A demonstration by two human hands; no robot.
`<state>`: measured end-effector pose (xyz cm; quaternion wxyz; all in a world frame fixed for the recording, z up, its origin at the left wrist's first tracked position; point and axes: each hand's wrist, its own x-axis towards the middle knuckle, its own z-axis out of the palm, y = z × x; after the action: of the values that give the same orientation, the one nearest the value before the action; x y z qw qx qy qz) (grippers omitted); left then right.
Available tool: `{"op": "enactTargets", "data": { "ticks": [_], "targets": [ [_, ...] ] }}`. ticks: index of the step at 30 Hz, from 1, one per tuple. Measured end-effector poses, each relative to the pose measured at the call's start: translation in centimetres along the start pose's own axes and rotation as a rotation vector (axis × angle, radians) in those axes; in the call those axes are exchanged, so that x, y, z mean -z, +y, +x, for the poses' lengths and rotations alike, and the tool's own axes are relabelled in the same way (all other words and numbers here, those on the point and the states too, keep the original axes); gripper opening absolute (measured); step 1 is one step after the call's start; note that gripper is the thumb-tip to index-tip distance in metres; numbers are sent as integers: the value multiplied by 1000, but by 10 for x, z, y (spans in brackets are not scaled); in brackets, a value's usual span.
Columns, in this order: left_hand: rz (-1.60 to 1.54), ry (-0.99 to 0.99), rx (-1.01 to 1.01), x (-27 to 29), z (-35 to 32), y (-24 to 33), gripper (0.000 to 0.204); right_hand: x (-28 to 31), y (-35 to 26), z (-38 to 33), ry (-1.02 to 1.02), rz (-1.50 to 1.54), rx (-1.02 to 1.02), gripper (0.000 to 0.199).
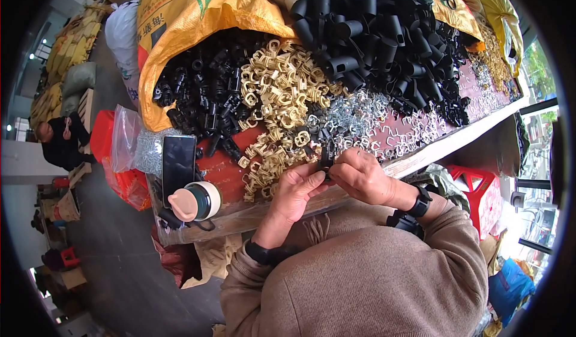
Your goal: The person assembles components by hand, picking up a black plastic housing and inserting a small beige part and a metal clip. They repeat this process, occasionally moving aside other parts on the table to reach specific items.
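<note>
Both hands meet at the table (420,154) edge: the left hand (298,190) and right hand (359,175) pinch a small black part (326,157) between them. Tan clips (279,91), metal clips (354,118) and black tubes (372,31) lie heaped beyond; a phone (178,160) and cup (195,202) rest left.

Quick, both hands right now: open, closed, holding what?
Left hand: closed, grip on the small black plastic part.
Right hand: closed, fingers pinching the same black part from the other side.

Premises: small-parts assembly workshop. Evidence: workbench (420,157) heaped with bulk black tubes (372,31), tan clips (282,91) and wire springs (354,118); woven sacks (180,13) of stock along the bench; further sacks (66,49) stacked on the concrete floor (120,265).
</note>
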<state>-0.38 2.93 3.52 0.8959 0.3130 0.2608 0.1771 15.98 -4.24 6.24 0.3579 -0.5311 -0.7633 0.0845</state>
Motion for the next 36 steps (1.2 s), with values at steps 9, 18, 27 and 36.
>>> {"op": "enactTargets", "data": {
  "ticks": [9, 18, 27, 36],
  "targets": [
    [6, -54, -35, 6, 2, -4, 25, -10, 6, -2, -2, 632, -338, 21],
    [69, -84, -37, 10, -1, -8, 31, -21, 15, -7, -65, 1351, -738, 31],
    [176, -92, -75, 9, -4, -10, 29, -19, 12, -8, -95, 1313, -768, 33],
    [166, -108, -113, 11, -3, -14, 38, -24, 16, -9, -71, 1406, -752, 36]
  ]
}}
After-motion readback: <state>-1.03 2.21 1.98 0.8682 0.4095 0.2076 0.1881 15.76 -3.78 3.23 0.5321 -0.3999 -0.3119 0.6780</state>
